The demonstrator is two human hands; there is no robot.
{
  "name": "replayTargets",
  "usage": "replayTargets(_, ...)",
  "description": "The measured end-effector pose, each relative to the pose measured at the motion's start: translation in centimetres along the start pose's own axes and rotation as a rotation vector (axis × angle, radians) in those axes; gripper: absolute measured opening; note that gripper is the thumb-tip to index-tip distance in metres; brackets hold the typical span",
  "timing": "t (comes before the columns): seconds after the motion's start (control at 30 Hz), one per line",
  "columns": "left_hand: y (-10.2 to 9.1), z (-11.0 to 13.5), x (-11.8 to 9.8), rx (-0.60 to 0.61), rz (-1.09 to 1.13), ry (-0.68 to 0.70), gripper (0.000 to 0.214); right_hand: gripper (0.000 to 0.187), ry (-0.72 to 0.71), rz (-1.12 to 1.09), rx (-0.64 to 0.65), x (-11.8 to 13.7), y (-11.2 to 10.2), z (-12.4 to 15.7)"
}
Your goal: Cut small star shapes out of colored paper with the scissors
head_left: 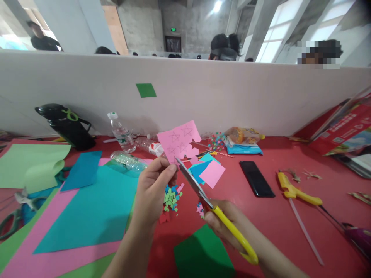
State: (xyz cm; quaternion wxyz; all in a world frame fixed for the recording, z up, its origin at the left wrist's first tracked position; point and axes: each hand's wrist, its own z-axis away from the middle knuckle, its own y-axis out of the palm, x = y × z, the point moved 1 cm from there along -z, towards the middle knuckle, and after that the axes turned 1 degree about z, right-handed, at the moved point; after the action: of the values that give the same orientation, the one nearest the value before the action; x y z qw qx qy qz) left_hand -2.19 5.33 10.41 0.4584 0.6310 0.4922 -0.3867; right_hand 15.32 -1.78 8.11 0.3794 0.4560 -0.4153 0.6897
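Pinched between the thumb and fingers of my left hand (pixel 158 183) is a pink sheet of paper (pixel 181 139) with several stars drawn on it in pencil and notches cut out of its right side. My right hand (pixel 224 220) grips yellow-handled scissors (pixel 232 231). Their blades point up and left, with the tips at the paper's lower edge close to my left thumb. Under the hands lie small green and blue paper scraps (pixel 171 199), and a pile of tiny pink and blue pieces (pixel 199 209) is partly hidden by my right hand.
Coloured sheets (pixel 95 212) and green-handled scissors (pixel 27 202) lie left. A black flask (pixel 66 125) and plastic bottles (pixel 120 133) are behind. Loose paper squares (pixel 213 173), paper stars (pixel 217 141), a phone (pixel 256 178) and a yellow glue gun (pixel 298 191) lie right. A white partition (pixel 179 88) stands behind.
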Motion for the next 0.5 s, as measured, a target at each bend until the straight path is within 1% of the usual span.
replayTargets(0.17, -0.4, -0.1, -0.1, 0.007, 0.015, 0.000, 0.017, 0.072, 0.016, 0.040, -0.018, 0.0, -0.1, 0.0)
replayTargets(0.33, -0.5, -0.3, -0.4, -0.008, 0.066, 0.004, 0.019, 0.071, 0.061, -0.034, 0.056, -0.6, 0.0, 0.0)
replayTargets(0.4, -0.6, -0.3, -0.4, -0.018, 0.080, 0.017, 0.020, 0.069, 0.052, -0.046, 0.074, -0.9, 0.0, -0.1)
replayTargets(0.5, -0.6, -0.5, -0.4, -0.053, 0.083, 0.043, 0.019, 0.068, -0.001, -0.062, 0.079, -1.1, 0.1, -0.3)
